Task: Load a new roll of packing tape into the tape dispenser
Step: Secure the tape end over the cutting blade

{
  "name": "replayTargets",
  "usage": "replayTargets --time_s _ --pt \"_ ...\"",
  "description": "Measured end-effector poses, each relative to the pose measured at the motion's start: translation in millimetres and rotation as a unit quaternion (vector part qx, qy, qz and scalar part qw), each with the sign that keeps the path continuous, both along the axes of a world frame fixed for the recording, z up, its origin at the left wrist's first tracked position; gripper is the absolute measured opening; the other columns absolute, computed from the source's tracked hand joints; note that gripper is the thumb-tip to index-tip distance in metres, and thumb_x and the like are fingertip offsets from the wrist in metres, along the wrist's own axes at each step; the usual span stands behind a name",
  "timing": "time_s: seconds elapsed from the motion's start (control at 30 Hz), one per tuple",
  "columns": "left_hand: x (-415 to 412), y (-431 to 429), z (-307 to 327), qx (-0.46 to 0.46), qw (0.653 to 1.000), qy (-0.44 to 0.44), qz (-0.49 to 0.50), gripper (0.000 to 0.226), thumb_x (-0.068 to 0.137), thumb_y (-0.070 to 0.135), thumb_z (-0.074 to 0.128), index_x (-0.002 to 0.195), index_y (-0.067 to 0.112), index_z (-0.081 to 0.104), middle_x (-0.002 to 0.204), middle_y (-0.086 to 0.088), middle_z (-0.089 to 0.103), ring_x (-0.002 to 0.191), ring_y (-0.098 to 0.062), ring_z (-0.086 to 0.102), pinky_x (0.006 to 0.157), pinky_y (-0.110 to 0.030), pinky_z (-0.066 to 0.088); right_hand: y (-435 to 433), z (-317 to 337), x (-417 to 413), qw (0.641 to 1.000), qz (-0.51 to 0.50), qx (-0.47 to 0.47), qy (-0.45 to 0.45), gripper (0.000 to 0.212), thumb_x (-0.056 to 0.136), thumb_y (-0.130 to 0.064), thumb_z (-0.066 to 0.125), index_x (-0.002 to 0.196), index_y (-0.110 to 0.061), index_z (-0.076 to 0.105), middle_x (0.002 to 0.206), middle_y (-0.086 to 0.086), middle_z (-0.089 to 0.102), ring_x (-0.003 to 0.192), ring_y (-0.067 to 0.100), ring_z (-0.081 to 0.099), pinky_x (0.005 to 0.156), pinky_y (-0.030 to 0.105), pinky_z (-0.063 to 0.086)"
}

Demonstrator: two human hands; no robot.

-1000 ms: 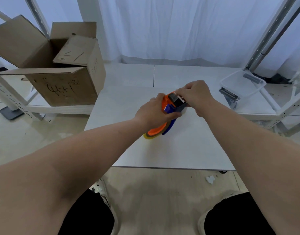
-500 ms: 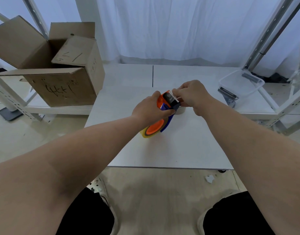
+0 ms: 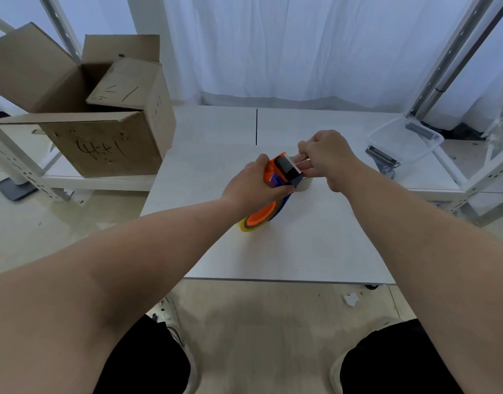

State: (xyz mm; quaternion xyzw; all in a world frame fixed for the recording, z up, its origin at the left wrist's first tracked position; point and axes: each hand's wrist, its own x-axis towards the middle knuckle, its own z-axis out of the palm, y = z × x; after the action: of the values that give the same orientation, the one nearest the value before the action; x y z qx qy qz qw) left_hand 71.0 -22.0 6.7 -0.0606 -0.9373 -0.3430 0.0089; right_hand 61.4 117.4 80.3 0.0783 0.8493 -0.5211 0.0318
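Above the middle of the white table point(image 3: 301, 245), an orange and blue tape dispenser point(image 3: 281, 177) is held up by the left hand point(image 3: 253, 186). Its handle is wrapped by the curled fingers and thumb of that hand, and its toothed front end is pointed up and away from the person. A yellowish roll of tape point(image 3: 249, 226) is seen on the round orange part at the low end of the dispenser, just under the left wrist and close to the table top; whether it touches the table cannot be told. The right hand point(image 3: 327, 155) is seen just beside the toothed front end, with its fingers curled and pinched together. Something thin and shiny may be pinched there, but it is too small to be sure of, so it cannot be told if this hand is grasping anything. A pale round thing point(image 3: 304, 184) is seen on the table behind the dispenser, partly hidden by it. A big open cardboard box point(image 3: 102, 143) with black marks on its side is set on a low white shelf point(image 3: 102, 183) to the left. A clear plastic tub point(image 3: 406, 140) is set well off to the right. A white curtain point(image 3: 273, 46) is hung behind the table. A small white scrap point(image 3: 351, 299) is seen on the floor point(image 3: 244, 322) near the table's front edge.
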Motion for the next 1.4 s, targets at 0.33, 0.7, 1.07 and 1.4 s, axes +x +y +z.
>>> replayTargets --time_s 0.33,0.7,1.07,1.4 --pt "-4.4 -3.6 6.7 -0.006 1.0 -0.003 0.013 0.051 0.072 0.055 0.068 0.098 0.017 0.047 0.096 -0.002 0.055 0.077 -0.016 0.05 0.057 -0.025 0.037 -6.6 -0.6 3.4 0.999 0.031 0.016 0.035 0.021 0.092 -0.012 0.05 0.072 -0.013 0.046 0.083 0.013 0.069 0.09 0.034 0.069 0.083 0.049 0.058" --pt "-5.5 -1.6 24.7 0.044 0.999 0.012 0.021 0.049 0.074 0.047 0.072 0.099 0.018 0.043 0.079 0.007 0.049 0.066 -0.007 0.044 0.054 -0.02 0.035 -16.6 5.7 -0.3 0.984 0.041 0.106 0.135 0.013 0.091 -0.013 0.051 0.08 -0.006 0.053 0.082 0.014 0.068 0.07 0.018 0.064 0.074 0.033 0.055" --pt "2.4 -2.1 17.3 0.053 0.999 0.007 0.0 0.051 0.073 0.044 0.074 0.1 0.018 0.041 0.086 0.002 0.052 0.07 -0.01 0.046 0.059 -0.023 0.041 -12.0 5.6 -3.7 0.996 0.027 0.055 0.064 0.012 0.091 -0.018 0.045 0.084 -0.009 0.049 0.095 0.026 0.067 0.084 0.037 0.069 0.075 0.051 0.059" --pt "1.6 1.6 18.8 0.064 0.998 -0.006 0.014 0.05 0.075 0.045 0.072 0.102 0.022 0.038 0.092 0.003 0.054 0.075 -0.011 0.051 0.058 -0.022 0.043 -16.1 8.2 -6.2 0.979 0.042 0.136 0.143 0.02 0.094 -0.018 0.045 0.096 -0.001 0.054 0.092 0.02 0.069 0.078 0.029 0.069 0.081 0.05 0.056"
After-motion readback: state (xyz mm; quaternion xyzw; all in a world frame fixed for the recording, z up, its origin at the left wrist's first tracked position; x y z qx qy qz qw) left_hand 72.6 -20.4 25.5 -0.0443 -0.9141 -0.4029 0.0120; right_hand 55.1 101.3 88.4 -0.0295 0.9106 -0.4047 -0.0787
